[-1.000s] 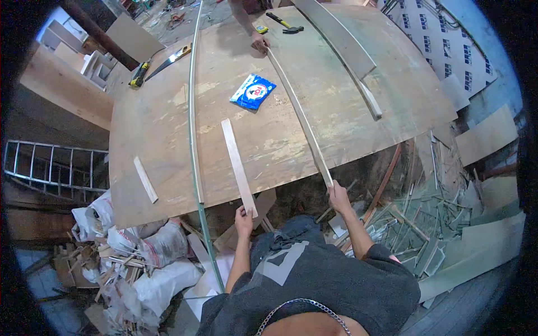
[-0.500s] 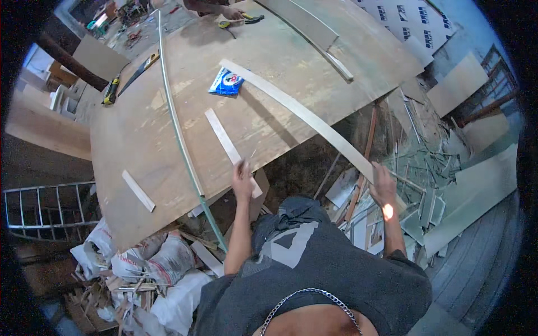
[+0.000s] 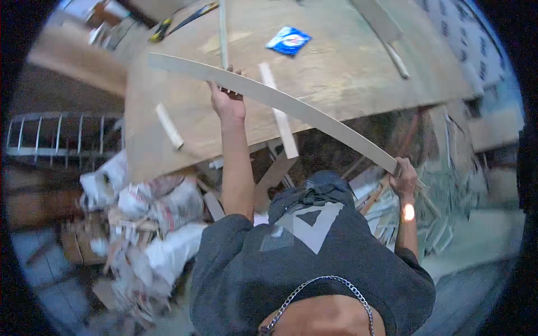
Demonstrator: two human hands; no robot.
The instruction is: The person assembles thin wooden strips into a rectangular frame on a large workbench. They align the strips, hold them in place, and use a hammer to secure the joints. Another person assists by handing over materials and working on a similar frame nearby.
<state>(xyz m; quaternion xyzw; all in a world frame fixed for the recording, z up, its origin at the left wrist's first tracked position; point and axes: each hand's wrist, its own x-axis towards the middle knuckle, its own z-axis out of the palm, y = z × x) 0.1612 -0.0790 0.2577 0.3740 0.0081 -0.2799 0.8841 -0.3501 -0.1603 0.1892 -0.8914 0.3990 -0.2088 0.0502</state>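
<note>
Gripping 1 long strip at near end: right hand; left hand palm-up under strip, grip unclear.

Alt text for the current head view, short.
A person's right hand grips a long pale strip near one end; the strip crosses over the left hand, partly hiding its fingers. Beyond, a large wooden board bears a blue packet and shorter strips.
</note>
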